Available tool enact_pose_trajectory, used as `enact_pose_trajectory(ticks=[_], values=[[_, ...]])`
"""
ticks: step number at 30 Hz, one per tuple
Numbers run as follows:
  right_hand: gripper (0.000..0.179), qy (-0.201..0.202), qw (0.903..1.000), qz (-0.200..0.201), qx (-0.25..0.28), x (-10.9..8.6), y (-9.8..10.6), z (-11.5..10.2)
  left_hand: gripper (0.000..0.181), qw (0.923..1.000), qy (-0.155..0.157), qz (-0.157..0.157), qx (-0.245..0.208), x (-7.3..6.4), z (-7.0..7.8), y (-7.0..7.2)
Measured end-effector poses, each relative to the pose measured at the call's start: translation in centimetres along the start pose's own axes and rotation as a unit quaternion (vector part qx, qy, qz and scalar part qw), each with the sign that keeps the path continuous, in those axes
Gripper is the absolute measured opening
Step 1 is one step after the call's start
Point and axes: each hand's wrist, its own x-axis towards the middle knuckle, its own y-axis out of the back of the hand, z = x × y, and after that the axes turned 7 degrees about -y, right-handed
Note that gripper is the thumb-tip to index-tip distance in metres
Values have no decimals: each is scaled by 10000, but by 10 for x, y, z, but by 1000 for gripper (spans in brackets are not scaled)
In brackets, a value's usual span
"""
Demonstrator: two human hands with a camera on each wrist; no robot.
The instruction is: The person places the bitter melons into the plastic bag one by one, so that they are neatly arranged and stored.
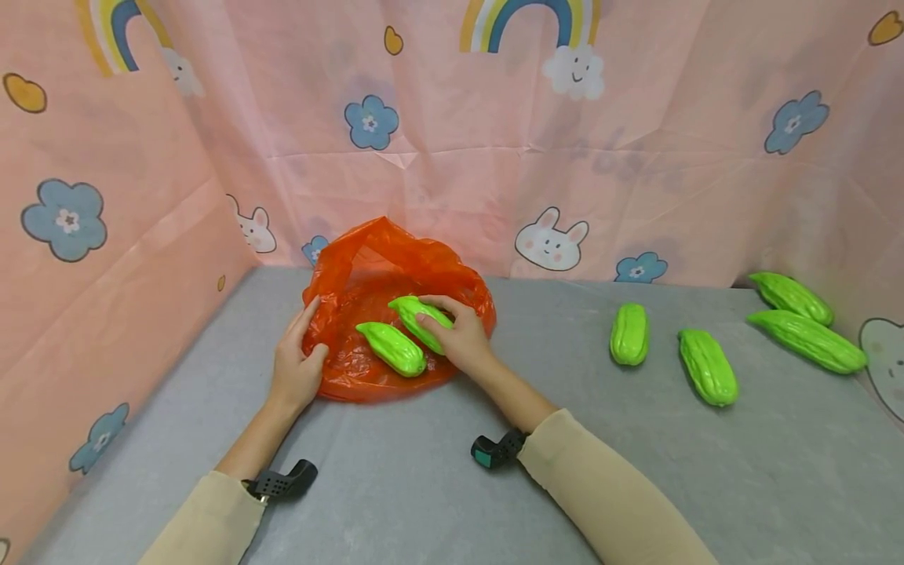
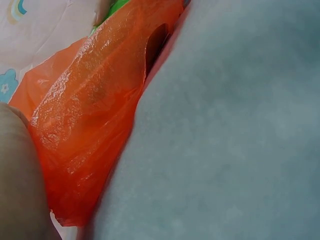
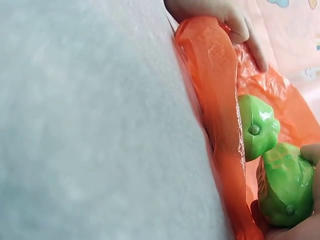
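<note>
An orange plastic bag [image 1: 346,380] lies with its mouth facing me and its back edge raised. Inside it, one bright green bitter melon [image 1: 391,349] rests on the bag's lower side. Just behind that one, my right hand [image 1: 462,337] grips a second bitter melon [image 1: 412,320] between thumb and fingers. The right wrist view shows the blunt end of this held melon [image 3: 287,187] close beside the other. My left hand [image 1: 295,365] touches the bag's left edge, fingers straight and thumb apart; the left wrist view shows part of this hand [image 2: 20,175] against the orange plastic.
To the right on the grey tabletop [image 1: 551,486] lie two separate bitter melons, a short one [image 1: 629,335] and a longer one [image 1: 708,367]. Two more, a rear one [image 1: 792,298] and a front one [image 1: 807,340], lie by the right wall. Pink printed cloth [image 1: 452,184] hangs behind.
</note>
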Motion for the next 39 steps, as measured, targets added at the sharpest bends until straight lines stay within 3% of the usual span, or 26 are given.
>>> enact_pose_trajectory(ticks=[12,22,39], values=[[36,13,9999,-92,-92,-2,-3,3,70,10000,8,-23,-18,0,1,0],[41,25,9988,-492,-20,-2,-6,4,70,10000,57,-37,6,-1,1,0],[42,246,9976,-515,-397,-4,-7,11,71,10000,22,-63,-38,-1,2,0]])
